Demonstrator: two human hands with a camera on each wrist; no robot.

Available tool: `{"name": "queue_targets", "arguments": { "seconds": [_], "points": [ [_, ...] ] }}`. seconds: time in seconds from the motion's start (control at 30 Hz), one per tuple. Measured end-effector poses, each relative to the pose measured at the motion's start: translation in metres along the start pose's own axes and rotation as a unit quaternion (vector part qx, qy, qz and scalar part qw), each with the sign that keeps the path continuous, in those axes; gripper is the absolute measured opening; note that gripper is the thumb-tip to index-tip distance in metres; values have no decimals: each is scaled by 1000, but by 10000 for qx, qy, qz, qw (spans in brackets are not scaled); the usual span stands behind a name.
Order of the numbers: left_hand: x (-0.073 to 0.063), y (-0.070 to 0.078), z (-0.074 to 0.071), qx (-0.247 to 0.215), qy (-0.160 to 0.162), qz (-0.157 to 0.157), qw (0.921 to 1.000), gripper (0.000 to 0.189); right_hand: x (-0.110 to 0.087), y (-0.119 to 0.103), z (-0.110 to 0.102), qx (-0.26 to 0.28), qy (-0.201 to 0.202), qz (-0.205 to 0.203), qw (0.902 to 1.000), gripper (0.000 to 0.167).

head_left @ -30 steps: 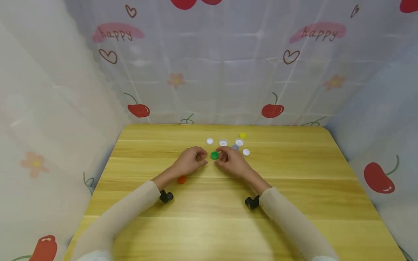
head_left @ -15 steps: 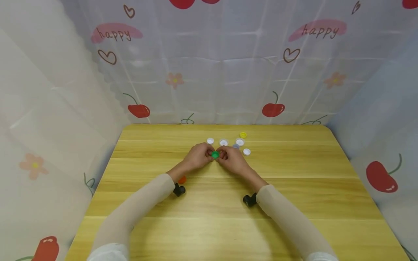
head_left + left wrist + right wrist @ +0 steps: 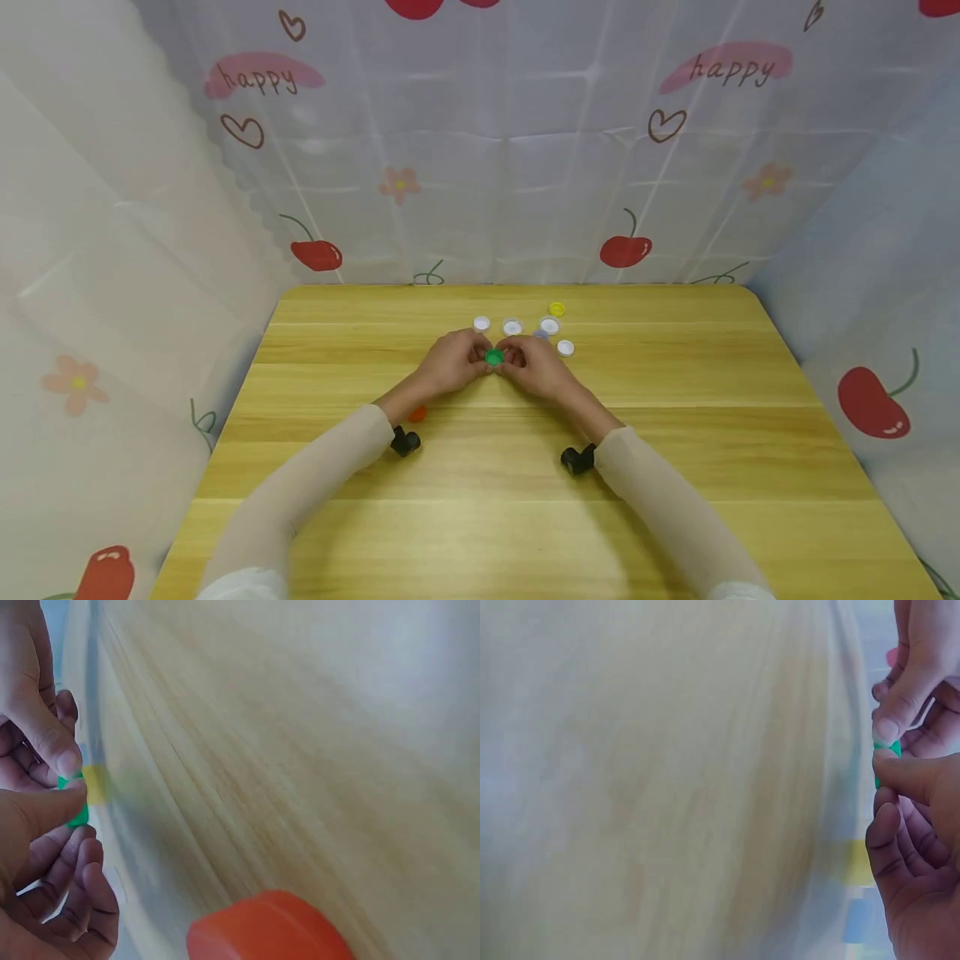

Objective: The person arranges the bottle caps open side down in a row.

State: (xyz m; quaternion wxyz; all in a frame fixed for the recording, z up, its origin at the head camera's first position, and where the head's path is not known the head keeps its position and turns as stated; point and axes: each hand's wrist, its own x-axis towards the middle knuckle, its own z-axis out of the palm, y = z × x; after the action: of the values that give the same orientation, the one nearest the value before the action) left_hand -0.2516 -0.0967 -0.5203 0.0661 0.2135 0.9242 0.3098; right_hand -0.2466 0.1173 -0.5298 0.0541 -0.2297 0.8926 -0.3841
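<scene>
A small round green cap [image 3: 494, 357], which looks like a bottle cap, is between my two hands near the middle of the table. My left hand [image 3: 454, 362] pinches its left side between thumb and fingers. From the other side my right hand [image 3: 536, 367] pinches it too. In the left wrist view both thumbs press on the green cap [image 3: 78, 818], and the fingers cover most of it. The right wrist view also shows only slivers of it between the thumbs. Close to my left wrist lies an orange cap [image 3: 417, 413].
Behind my hands several white caps lie on the wooden table [image 3: 480, 517], among them one white cap [image 3: 482, 322] at the left. A yellow cap [image 3: 557, 309] and a pale blue cap [image 3: 542, 334] lie with them. A printed curtain [image 3: 510, 200] borders the table's far edge.
My left hand has moved right from beside the green cap and now pinches it together with the right hand. The right hand has stayed nearly in place. The other caps have not moved.
</scene>
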Motion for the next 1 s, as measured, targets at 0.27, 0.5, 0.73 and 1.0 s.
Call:
{"name": "queue_targets", "arguments": {
  "seconds": [0.27,0.5,0.73,1.0],
  "points": [
    [-30,8,-2,-367,73,394,9985,26,-29,-9,-11,95,-94,-338,9993,21],
    [-56,16,8,-780,271,708,9941,24,-56,-16,-15,345,-50,-657,9972,20],
    [-63,19,15,-1234,332,805,9885,23,-69,-16,-17,629,-6,-667,9958,25],
    [-62,22,8,-3161,-457,336,9470,23,-76,-10,-17,1380,82,-812,9871,32]
  ]
}}
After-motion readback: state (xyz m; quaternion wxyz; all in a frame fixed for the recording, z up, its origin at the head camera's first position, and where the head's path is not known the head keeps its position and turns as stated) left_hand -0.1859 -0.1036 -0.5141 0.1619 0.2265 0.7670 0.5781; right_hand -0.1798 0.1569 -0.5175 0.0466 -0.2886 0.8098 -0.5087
